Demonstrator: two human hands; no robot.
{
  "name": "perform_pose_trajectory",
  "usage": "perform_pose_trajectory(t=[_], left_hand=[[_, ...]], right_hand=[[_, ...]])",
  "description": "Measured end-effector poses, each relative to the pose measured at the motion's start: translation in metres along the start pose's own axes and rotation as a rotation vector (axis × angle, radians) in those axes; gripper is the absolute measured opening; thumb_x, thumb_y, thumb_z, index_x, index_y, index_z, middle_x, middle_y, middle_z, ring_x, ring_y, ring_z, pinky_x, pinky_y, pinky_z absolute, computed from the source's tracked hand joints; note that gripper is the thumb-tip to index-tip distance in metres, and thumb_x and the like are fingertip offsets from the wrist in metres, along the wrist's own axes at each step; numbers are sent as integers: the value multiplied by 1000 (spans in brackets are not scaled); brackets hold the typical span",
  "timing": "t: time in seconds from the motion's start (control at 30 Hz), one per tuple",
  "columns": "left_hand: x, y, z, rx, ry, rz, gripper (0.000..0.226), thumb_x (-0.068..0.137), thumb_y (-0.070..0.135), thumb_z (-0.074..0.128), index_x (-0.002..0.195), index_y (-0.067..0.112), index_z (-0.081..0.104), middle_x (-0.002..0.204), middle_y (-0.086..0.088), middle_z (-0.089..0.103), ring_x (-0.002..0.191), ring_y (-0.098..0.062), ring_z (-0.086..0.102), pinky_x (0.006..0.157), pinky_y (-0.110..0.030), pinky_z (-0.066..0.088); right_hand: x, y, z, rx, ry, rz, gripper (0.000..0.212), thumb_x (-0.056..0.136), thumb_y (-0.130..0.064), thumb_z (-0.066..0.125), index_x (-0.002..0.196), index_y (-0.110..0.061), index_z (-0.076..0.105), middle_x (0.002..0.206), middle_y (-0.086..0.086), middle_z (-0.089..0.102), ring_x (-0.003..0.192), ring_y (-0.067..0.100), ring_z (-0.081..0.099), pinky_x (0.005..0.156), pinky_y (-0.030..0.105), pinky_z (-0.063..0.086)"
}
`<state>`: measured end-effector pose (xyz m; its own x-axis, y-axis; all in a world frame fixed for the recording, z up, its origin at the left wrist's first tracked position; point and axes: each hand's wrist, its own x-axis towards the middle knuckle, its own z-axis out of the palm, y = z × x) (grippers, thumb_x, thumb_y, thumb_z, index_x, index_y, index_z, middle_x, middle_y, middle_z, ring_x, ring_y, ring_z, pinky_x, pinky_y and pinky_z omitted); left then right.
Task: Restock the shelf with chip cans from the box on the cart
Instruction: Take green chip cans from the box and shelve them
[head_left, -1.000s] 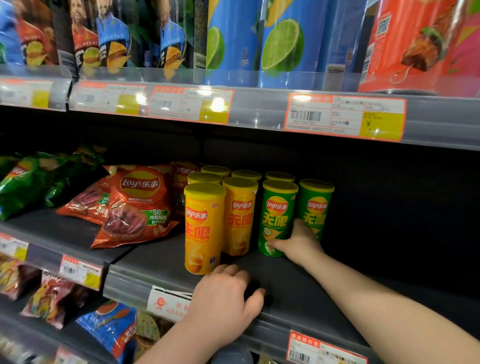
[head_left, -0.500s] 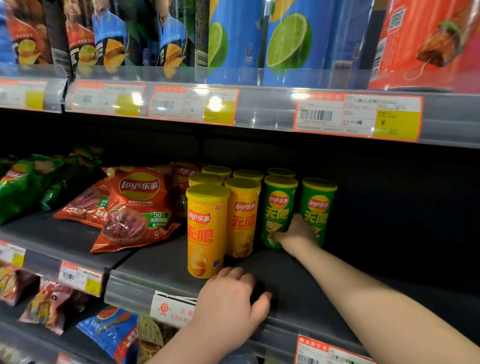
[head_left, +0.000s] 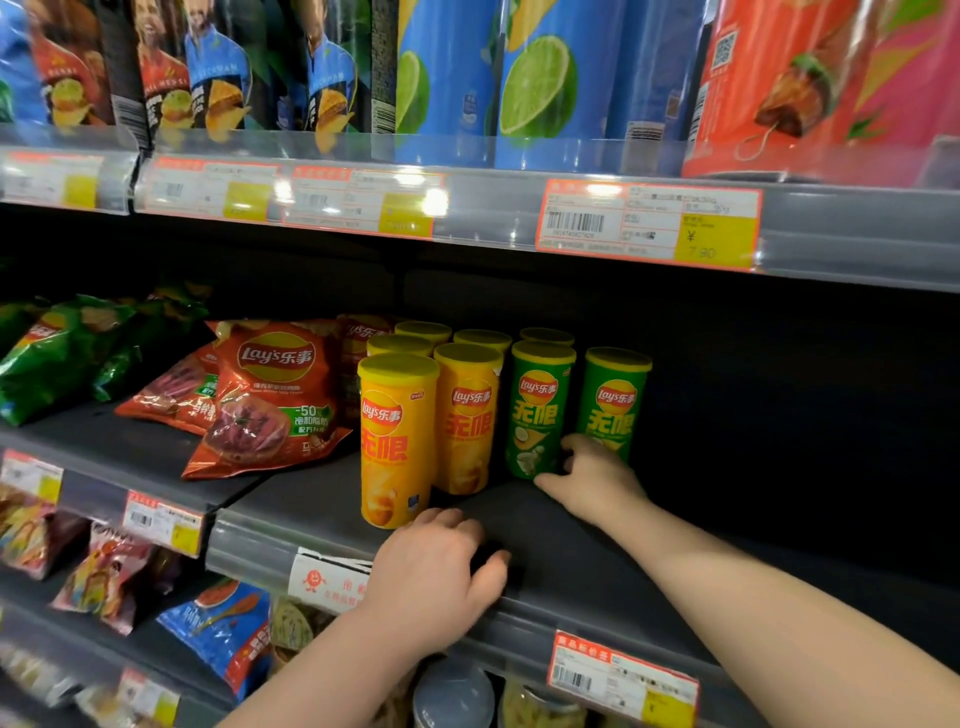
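Centre frame, on the dark metal shelf (head_left: 301, 496), the right hand (head_left: 592, 483) has slid deeper, its fingers (head_left: 576, 444) and thumb pinching the green cylindrical chip can (head_left: 540, 410) at its base, likely squaring the row. The left hand (head_left: 431, 571) rests fist-curled at the shelf's lip.

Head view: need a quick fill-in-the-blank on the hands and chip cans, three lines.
The right hand grips the left green can near its ___.
The left hand rests on the shelf, just in front of a ___ can.
The red chip bags lie to the ___ of the cans.
Missing: base; yellow; left.
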<state>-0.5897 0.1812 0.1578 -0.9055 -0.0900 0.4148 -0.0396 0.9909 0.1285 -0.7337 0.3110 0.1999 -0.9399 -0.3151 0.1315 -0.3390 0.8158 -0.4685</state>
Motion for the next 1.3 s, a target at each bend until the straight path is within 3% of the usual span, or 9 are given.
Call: perform_pose_trajectory(t=[0.1,0.2,0.27,0.5,0.6,0.8,0.97,1.13,1.3], left_hand=[[0,3,-4,8,15,-9,78,71,61,6,97,21,66,103,2,63,100,-20,57,78,-31,43],[-5,7,-8,62,15,-29,50,78,52,31,70,17,66,73,-3,65,70,-27,64,58,-32,50],[-14,9,-7,78,86,-57,38,79,47,42,63,17,60,64,-1,60,59,-26,61,50,-32,49],[-63,18,-18,101,128,-142,42,72,48,46,86,14,66,92,-3,65,86,-24,62,73,-32,55],[-85,14,-16,110,79,-191,44,71,46,47,90,12,67,90,-3,64,83,-25,62,70,-34,55],[-131,0,-10,176,-45,-314,45,69,50,44,87,16,67,81,1,62,70,-23,61,57,-32,51],[-169,-13,-5,210,-160,-394,45,67,50,41,86,17,65,79,0,59,69,-25,60,56,-34,49],[-215,-26,-10,249,-283,-474,47,84,49,43,116,17,52,115,-3,52,108,-27,50,88,-38,41],[-283,-51,-27,246,-377,-588,49,87,48,46,125,18,47,124,-4,48,118,-27,45,95,-36,36]], right_hand=[[-24,1,-8,-129,-55,-156,52,87,-44,60,133,-22,49,131,1,55,119,22,52,94,32,47],[-49,-3,-12,-254,-90,-333,45,90,-47,54,129,-24,51,132,-1,55,120,21,51,95,31,44],[-64,-8,-15,-315,-104,-412,43,91,-49,50,128,-27,50,133,-2,54,121,22,50,95,32,43],[-111,-24,-13,-285,-119,-721,44,90,-50,48,129,-29,49,126,-5,55,118,20,50,98,36,41],[-125,-32,-3,-306,-100,-855,33,89,-49,49,112,-27,55,110,-5,59,109,21,54,92,37,42],[-150,-43,26,-365,-134,-1022,36,90,-46,45,119,-26,53,120,-4,57,115,22,50,92,35,40],[-169,-53,53,-400,-216,-1067,37,90,-46,45,120,-25,51,120,-3,56,116,23,49,95,36,39],[-193,-68,89,-397,-268,-1080,34,90,-45,43,114,-23,53,115,-3,59,111,24,52,90,36,38],[-232,-99,130,-420,-357,-1066,32,90,-44,44,113,-24,51,117,-2,56,113,24,50,90,33,36]])
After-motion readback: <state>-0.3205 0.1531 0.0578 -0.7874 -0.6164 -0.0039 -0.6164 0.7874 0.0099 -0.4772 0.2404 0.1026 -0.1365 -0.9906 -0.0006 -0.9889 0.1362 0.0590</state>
